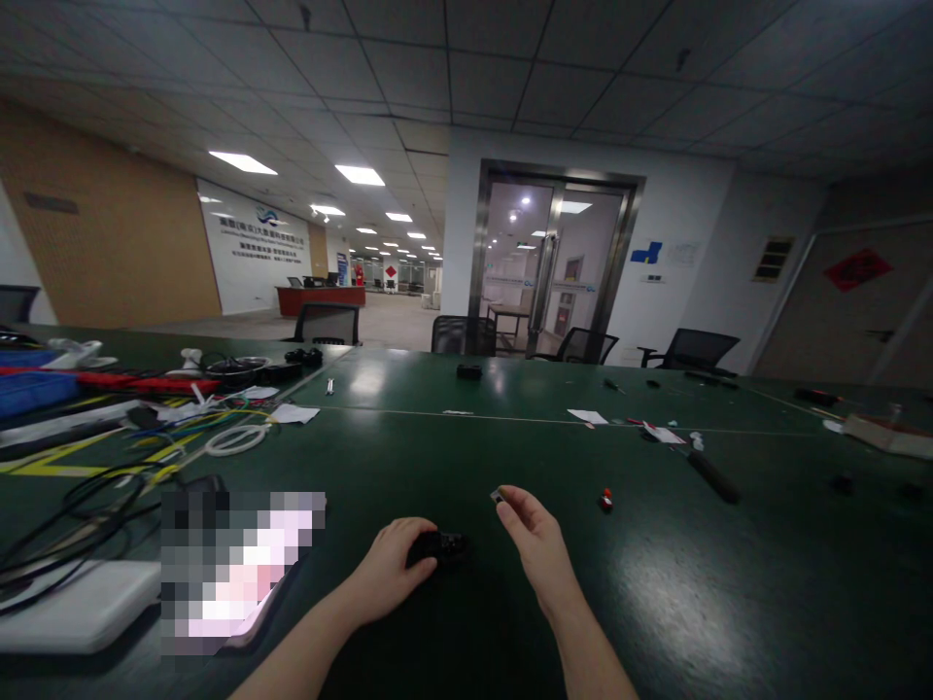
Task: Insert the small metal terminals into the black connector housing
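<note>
Left hand [397,562]: thumb and fingers clamped on a small, black, plastic-looking object [452,546] at three o'clock. Right hand [535,540]: fingertips pinching a small, flat, greyish piece [497,495] at eleven. Apparent step: separate handling of both; the next move calls for a steady pinch. The glossy, dark-green tabletop [452,467] gives room towards twelve; a pixelated pink-and-white slab [255,574] limits nine.

A coiled white cable [234,453] lies left on a glossy dark-green desk [423,467], with black mesh-backed chairs [327,323] beyond and metal-framed glass double doors [552,258] behind.
</note>
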{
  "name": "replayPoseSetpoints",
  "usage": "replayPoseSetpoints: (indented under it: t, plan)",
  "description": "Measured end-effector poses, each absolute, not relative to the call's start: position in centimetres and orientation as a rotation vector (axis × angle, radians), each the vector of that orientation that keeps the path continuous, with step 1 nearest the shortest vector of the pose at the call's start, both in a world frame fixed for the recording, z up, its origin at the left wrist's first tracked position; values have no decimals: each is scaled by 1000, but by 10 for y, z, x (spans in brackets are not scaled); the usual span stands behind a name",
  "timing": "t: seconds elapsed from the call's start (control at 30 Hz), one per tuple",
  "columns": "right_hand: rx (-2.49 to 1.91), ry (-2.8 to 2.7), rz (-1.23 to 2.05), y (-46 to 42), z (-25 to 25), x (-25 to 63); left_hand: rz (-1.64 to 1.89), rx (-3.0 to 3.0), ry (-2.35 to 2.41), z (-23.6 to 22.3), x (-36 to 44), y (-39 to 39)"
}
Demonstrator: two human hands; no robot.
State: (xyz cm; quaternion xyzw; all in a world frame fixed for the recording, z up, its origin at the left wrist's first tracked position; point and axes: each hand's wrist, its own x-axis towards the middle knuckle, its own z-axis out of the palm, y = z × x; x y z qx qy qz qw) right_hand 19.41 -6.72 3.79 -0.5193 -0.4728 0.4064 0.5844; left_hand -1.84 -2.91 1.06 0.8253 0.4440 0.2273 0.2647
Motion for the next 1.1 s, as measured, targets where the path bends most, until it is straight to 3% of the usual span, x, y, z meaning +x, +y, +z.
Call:
replayPoseSetpoints:
  t: [0.63, 1.1]
  plan:
    - [-1482, -1689, 825, -66, 16, 167, 662, 2238, 1201, 9, -16, -29]
    - [-1541, -1811, 819, -71, 24, 166, 641, 2196, 1201, 5, -19, -27]
